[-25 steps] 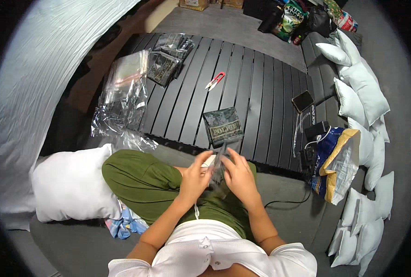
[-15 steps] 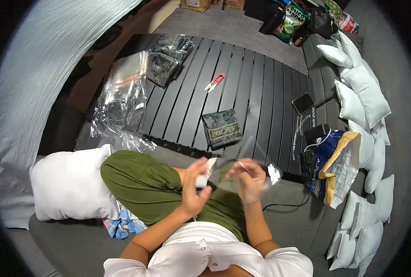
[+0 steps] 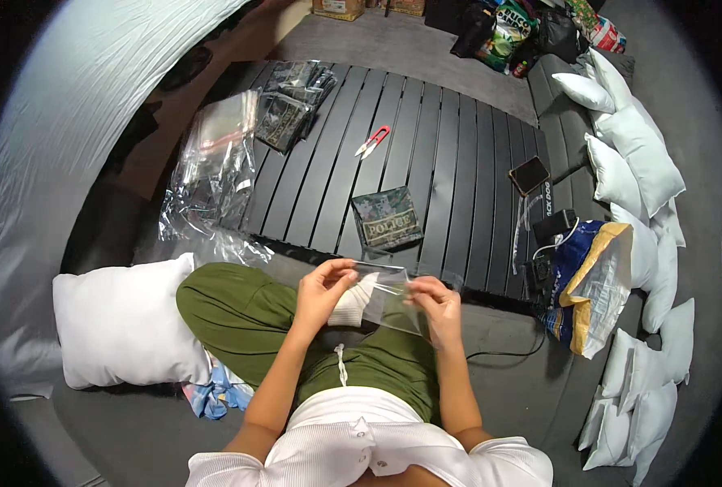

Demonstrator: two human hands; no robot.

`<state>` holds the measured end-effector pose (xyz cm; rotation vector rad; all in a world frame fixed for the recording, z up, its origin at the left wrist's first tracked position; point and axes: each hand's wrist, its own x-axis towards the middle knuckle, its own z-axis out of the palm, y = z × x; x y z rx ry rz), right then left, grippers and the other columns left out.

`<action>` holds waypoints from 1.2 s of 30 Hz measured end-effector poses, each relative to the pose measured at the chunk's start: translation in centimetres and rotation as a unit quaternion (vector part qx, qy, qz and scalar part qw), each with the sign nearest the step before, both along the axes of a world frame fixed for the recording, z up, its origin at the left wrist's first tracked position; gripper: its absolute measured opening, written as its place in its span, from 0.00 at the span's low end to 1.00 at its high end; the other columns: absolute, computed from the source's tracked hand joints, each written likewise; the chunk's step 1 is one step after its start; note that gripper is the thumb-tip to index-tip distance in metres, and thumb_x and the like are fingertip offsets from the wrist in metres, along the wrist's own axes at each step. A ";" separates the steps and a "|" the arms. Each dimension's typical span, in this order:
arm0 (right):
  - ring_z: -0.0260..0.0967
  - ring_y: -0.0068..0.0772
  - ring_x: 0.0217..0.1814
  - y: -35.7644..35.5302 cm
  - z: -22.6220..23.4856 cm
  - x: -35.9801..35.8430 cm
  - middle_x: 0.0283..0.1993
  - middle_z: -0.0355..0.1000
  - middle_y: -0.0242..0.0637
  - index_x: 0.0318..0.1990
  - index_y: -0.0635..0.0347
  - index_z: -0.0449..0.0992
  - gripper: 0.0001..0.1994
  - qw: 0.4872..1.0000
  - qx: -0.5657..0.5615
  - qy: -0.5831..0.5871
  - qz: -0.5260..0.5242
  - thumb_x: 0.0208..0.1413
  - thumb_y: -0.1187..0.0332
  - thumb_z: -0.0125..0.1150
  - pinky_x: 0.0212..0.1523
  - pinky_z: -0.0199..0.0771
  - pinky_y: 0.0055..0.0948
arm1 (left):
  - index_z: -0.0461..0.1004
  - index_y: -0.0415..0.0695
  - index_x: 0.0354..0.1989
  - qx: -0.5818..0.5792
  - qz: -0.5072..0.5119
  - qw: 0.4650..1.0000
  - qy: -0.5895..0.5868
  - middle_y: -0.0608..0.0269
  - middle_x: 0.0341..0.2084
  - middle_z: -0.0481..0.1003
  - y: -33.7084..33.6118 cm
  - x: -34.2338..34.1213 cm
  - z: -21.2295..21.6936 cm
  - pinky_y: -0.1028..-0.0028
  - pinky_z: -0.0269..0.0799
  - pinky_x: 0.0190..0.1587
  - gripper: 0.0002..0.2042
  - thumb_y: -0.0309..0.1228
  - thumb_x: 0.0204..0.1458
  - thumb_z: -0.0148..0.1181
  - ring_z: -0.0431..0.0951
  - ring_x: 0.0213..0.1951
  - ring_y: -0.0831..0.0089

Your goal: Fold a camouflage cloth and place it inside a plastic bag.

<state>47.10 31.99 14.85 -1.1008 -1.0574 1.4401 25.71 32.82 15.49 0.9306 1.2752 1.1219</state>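
Note:
Over my lap I hold a clear plastic bag (image 3: pixel 395 302) stretched between both hands. My left hand (image 3: pixel 324 288) pinches one side of it near the top edge. The other side is pinched by my right hand (image 3: pixel 438 307). Just beyond the bag, a folded camouflage fabric piece (image 3: pixel 387 219) with printed lettering lies on the near part of the slatted table (image 3: pixel 450 191). Farther back are red-handled thread snips (image 3: pixel 373 142), blades pointing toward me.
Packed camouflage pieces (image 3: pixel 284 118) and a heap of clear plastic bags (image 3: pixel 215 154) lie on the table's left. A phone (image 3: pixel 530 175) rests at its right edge, near a blue and yellow sack (image 3: pixel 584 284). White pillows (image 3: pixel 125 325) flank me.
My left hand has reached forward and taken hold of the bag's edge. The bag, blurred in my right hand before, is now spread flat between both hands.

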 end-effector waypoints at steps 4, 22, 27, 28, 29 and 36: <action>0.66 0.24 0.39 0.1 0.0 -1.0 0.41 0.65 0.34 0.41 0.67 0.74 0.12 0.989 0.060 -0.134 0.023 0.48 0.78 0.54 0.41 0.68 0.22 | 0.70 0.36 0.44 0.092 0.004 0.978 0.188 0.59 0.32 0.75 -0.1 0.1 0.5 0.76 0.69 0.41 0.13 0.26 0.51 0.55 0.75 0.36 0.74; 0.61 0.43 0.51 0.8 -3.3 6.1 0.47 0.63 0.44 0.47 0.63 0.70 0.15 0.875 0.213 -0.359 -0.244 0.52 0.69 0.53 0.51 0.61 0.35 | 0.51 0.38 0.60 0.209 -0.023 0.866 0.454 0.51 0.58 0.55 -8.9 -1.7 1.9 0.65 0.49 0.60 0.25 0.24 0.52 0.48 0.57 0.58 0.59; 0.43 0.51 0.66 -2.8 -7.7 17.4 0.64 0.48 0.50 0.62 0.64 0.49 0.30 0.747 0.239 -0.545 -0.296 0.55 0.64 0.49 0.63 0.41 0.42 | 0.49 0.31 0.59 -0.006 0.046 0.866 0.499 0.41 0.57 0.53 -22.9 -6.1 5.2 0.61 0.47 0.61 0.26 0.22 0.51 0.45 0.55 0.58 0.53; 0.38 0.53 0.68 -4.0 -8.1 19.3 0.66 0.44 0.49 0.63 0.64 0.46 0.31 0.715 0.218 -0.599 -0.286 0.55 0.62 0.48 0.65 0.35 0.44 | 0.49 0.30 0.59 -0.090 0.074 0.839 0.531 0.38 0.56 0.53 -25.3 -5.6 6.5 0.60 0.46 0.61 0.26 0.24 0.51 0.45 0.55 0.58 0.50; 0.35 0.54 0.69 -5.4 -7.5 21.2 0.67 0.40 0.51 0.63 0.65 0.45 0.31 0.695 0.193 -0.633 -0.282 0.56 0.62 0.47 0.66 0.31 0.45 | 0.49 0.30 0.59 -0.091 0.076 0.840 0.530 0.38 0.56 0.53 -26.6 -5.7 6.1 0.60 0.46 0.61 0.26 0.24 0.51 0.45 0.55 0.58 0.50; 0.47 0.41 0.66 -17.0 -3.8 33.8 0.65 0.48 0.48 0.62 0.66 0.49 0.25 0.640 0.165 -0.522 -0.539 0.60 0.65 0.41 0.63 0.47 0.37 | 0.58 0.33 0.55 -0.076 -0.097 0.762 0.636 0.40 0.52 0.60 -34.4 -9.6 2.9 0.64 0.57 0.55 0.27 0.32 0.45 0.54 0.61 0.54 0.50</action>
